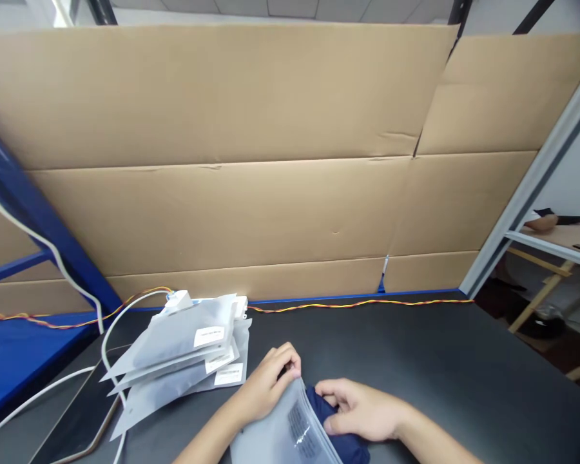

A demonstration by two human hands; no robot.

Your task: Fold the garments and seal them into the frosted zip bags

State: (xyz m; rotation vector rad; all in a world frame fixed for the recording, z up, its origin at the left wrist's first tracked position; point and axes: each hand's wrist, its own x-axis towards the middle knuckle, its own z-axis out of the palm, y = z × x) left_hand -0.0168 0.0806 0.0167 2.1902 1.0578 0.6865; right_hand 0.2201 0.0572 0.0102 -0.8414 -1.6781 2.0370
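Observation:
My left hand (pixel 276 381) pinches the upper corner of a translucent frosted plastic bag (pixel 280 430) with dark printed text on it. At the bag's right-hand edge is a bundle of dark navy folded fabric (pixel 350 446), and my right hand (pixel 360 407) grips it with thumb and fingers. Part of the fabric sits against the bag's edge; I cannot tell how much of it is inside. Left of my hands lies a stack of similar frosted bags (pixel 188 348) with white labels, fanned out on the black table.
The black tabletop (pixel 430 361) runs back to a cardboard wall (pixel 251 212). Yellow-red twisted wires (pixel 319 308) follow its rear edge. White cables (pixel 107 341) and a dark flat panel (pixel 77 412) lie on the left. A blue post (pixel 43 212) and a grey post (pixel 517 200) flank the table.

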